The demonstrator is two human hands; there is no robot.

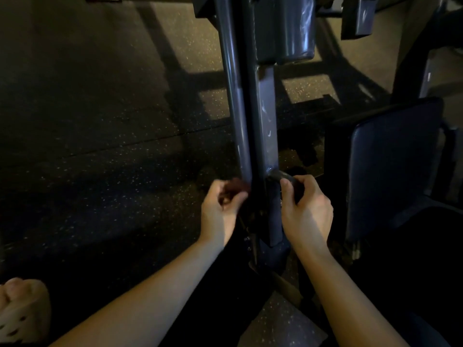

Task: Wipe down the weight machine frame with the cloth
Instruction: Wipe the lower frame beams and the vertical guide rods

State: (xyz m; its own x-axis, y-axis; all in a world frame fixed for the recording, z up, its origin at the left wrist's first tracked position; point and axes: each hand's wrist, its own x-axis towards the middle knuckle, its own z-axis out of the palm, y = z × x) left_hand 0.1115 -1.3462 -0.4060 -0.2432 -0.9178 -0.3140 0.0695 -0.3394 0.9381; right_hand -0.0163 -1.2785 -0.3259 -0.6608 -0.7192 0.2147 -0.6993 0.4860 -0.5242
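The weight machine frame [241, 101] is a dark grey-blue metal post running from the top of the view down to between my hands. My left hand [221, 209] grips a small dark reddish cloth [236, 187] and holds it against the left side of the post low down. My right hand [305, 209] curls round a short dark peg [281, 177] that sticks out of the post's right side. The cloth is blurred and mostly hidden in my fingers.
A dark padded seat [390, 166] stands close on the right. A cylindrical pad [293, 28] hangs on the frame above. Speckled black rubber flooring [100, 146] spreads to the left. A foot in a light perforated shoe [22, 311] shows at the bottom left.
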